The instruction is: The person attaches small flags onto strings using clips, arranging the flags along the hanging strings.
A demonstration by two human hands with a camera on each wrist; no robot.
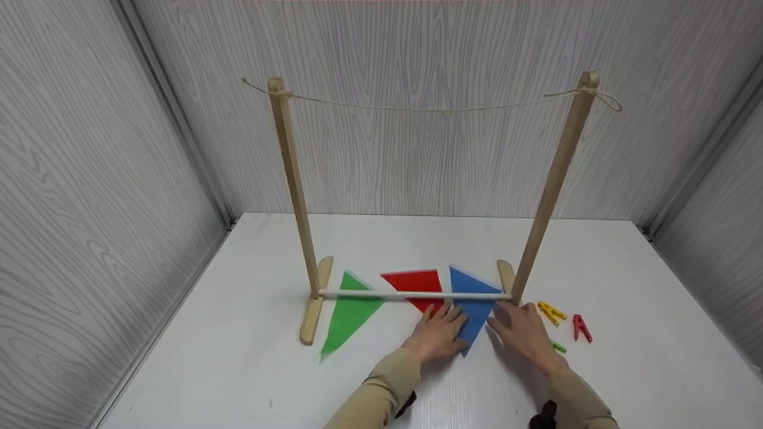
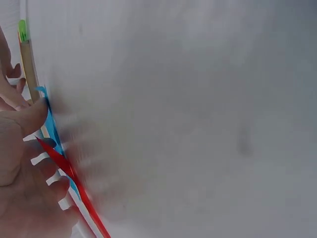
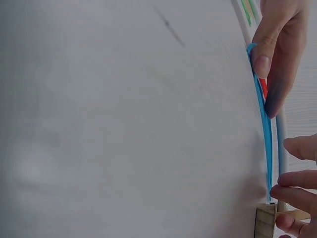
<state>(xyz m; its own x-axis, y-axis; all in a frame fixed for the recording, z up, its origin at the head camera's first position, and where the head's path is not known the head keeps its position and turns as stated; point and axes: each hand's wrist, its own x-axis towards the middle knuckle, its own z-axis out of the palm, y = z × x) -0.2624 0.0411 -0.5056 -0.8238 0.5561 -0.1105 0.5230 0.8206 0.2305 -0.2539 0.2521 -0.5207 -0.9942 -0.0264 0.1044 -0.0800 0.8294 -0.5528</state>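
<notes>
Three pieces of cloth or paper shaped like triangular pennants lie flat under the white crossbar of a wooden stand: a green pennant, a red pennant and a blue pennant. My left hand rests with its fingers spread over the red pennant's lower end and the blue one's left side. At the blue pennant's right edge, close to the stand's right post, is my right hand. Its fingers look loosely bent and apart in the right wrist view, near the blue pennant, with nothing gripped.
A thin string hangs between the two post tops, knotted at each end. Right of my right hand lie a yellow clothespin, a red clothespin and a partly hidden green clothespin. The stand's left foot is beside the green pennant.
</notes>
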